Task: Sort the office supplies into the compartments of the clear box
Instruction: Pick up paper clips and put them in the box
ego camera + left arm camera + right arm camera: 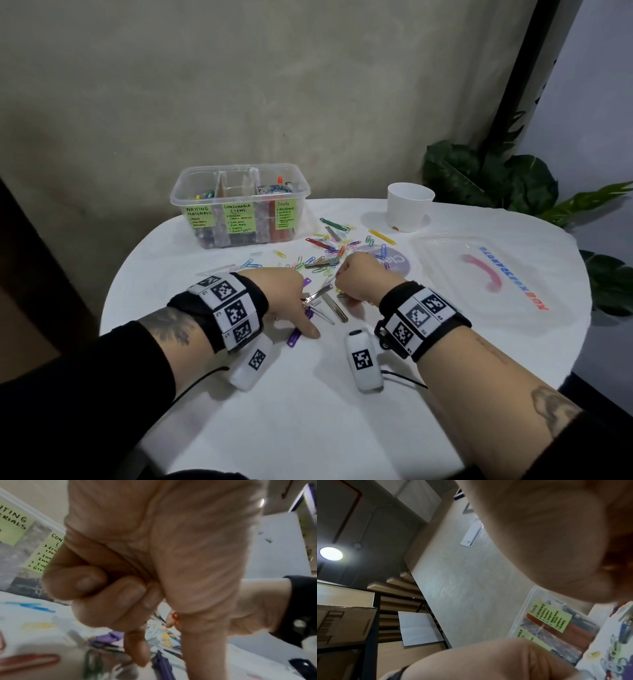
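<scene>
- Hands are both down on the white table (308, 411), right in the pile of paper clips (329, 248) and metal fasteners (334, 303).
- Left hand (281, 291) has its thumb and forefinger stretched to the purple fastener (301, 330), other fingers (89, 584) curled in.
- Right hand (363, 277): fingers hidden, can't tell.
- Clear box (239, 205) sits at the back, well apart from the hands.

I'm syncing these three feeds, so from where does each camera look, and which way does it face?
Head: worn on the head, facing forward and down at the round white table; both hands, left hand and right hand, and both forearms show.
Left wrist: looks along the curled fingers toward scattered coloured paper clips.
Right wrist: tilted up past the palm at the wall.
All three views share the clear plastic box with green labels.
</scene>
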The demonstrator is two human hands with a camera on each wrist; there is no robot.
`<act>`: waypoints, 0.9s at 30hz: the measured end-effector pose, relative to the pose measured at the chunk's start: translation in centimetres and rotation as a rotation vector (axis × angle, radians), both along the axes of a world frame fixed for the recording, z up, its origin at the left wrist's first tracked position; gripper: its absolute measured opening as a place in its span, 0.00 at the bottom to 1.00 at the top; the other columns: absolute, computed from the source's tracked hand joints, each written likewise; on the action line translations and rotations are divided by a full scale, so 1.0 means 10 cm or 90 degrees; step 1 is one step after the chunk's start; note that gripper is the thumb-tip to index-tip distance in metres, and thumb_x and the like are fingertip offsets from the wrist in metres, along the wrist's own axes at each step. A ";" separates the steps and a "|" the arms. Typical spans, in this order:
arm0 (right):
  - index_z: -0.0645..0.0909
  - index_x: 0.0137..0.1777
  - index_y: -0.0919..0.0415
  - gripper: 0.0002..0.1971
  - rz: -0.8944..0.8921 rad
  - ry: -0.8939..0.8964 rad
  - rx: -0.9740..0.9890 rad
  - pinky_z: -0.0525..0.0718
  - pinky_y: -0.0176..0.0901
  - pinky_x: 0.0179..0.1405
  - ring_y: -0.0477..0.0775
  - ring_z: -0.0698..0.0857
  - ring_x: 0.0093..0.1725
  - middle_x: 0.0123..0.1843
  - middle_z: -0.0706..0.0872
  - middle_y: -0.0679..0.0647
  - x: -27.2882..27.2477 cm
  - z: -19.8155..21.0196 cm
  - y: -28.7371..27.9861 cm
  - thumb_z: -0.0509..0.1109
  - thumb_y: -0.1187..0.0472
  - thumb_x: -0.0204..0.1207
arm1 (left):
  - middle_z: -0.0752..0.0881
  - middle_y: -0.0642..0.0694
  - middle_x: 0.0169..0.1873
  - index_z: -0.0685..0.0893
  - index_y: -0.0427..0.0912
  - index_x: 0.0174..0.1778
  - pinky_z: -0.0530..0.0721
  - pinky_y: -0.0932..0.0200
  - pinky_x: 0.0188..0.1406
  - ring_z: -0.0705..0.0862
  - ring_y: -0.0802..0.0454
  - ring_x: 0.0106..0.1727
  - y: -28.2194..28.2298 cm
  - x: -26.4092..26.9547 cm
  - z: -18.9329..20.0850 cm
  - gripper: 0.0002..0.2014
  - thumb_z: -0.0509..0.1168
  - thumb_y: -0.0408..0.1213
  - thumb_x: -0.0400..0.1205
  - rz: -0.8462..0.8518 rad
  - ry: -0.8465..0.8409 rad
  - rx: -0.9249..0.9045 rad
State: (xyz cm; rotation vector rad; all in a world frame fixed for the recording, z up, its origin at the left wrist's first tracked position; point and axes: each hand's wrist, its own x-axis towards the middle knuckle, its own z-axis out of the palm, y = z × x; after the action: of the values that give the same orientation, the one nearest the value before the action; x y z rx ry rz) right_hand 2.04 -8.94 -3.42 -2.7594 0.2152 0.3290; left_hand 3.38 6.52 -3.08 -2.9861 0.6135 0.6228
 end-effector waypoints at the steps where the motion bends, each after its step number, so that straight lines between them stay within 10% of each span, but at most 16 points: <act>1: 0.77 0.38 0.63 0.07 -0.004 0.010 0.024 0.71 0.36 0.25 0.53 0.74 0.31 0.33 0.76 0.54 -0.01 0.02 0.04 0.66 0.71 0.76 | 0.80 0.48 0.28 0.80 0.43 0.36 0.70 0.60 0.27 0.76 0.50 0.28 0.00 0.01 -0.01 0.29 0.76 0.67 0.61 -0.005 -0.010 -0.007; 7: 0.72 0.32 0.59 0.17 0.042 0.009 -0.051 0.73 0.38 0.26 0.49 0.74 0.27 0.30 0.76 0.52 -0.07 0.02 0.10 0.73 0.53 0.77 | 0.79 0.49 0.27 0.78 0.43 0.34 0.70 0.61 0.28 0.76 0.50 0.28 0.00 0.02 -0.03 0.20 0.75 0.56 0.71 -0.008 -0.008 -0.046; 14: 0.75 0.34 0.63 0.13 0.009 0.045 0.028 0.72 0.36 0.25 0.52 0.75 0.24 0.29 0.81 0.55 -0.07 0.09 0.08 0.62 0.60 0.80 | 0.85 0.39 0.44 0.80 0.39 0.42 0.79 0.54 0.44 0.83 0.41 0.45 0.11 0.02 0.05 0.17 0.52 0.46 0.87 0.015 0.044 -0.148; 17: 0.75 0.40 0.64 0.10 -0.044 0.033 0.212 0.67 0.34 0.18 0.49 0.72 0.18 0.33 0.88 0.55 -0.07 0.12 0.05 0.58 0.64 0.82 | 0.83 0.39 0.36 0.74 0.37 0.41 0.81 0.58 0.28 0.78 0.46 0.29 0.17 0.05 0.08 0.11 0.52 0.35 0.86 0.128 0.148 -0.400; 20: 0.71 0.38 0.61 0.09 -0.052 -0.042 0.291 0.68 0.38 0.21 0.52 0.73 0.23 0.34 0.84 0.60 -0.05 0.13 0.05 0.59 0.68 0.81 | 0.86 0.37 0.31 0.73 0.32 0.49 0.84 0.52 0.33 0.80 0.45 0.27 0.21 0.11 0.07 0.03 0.56 0.26 0.81 0.226 0.174 -0.580; 27: 0.79 0.44 0.64 0.07 0.022 -0.084 0.275 0.70 0.39 0.26 0.51 0.73 0.29 0.37 0.78 0.57 0.16 0.03 0.09 0.70 0.61 0.78 | 0.82 0.44 0.32 0.77 0.40 0.48 0.68 0.64 0.21 0.72 0.52 0.24 0.28 0.27 -0.02 0.03 0.59 0.34 0.82 0.312 0.097 -0.646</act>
State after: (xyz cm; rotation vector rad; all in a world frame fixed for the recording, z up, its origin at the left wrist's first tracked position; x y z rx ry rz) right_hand 3.64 -8.02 -3.12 -2.3469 0.0531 0.1751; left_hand 6.08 9.37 -3.25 -4.1432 0.1979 0.7187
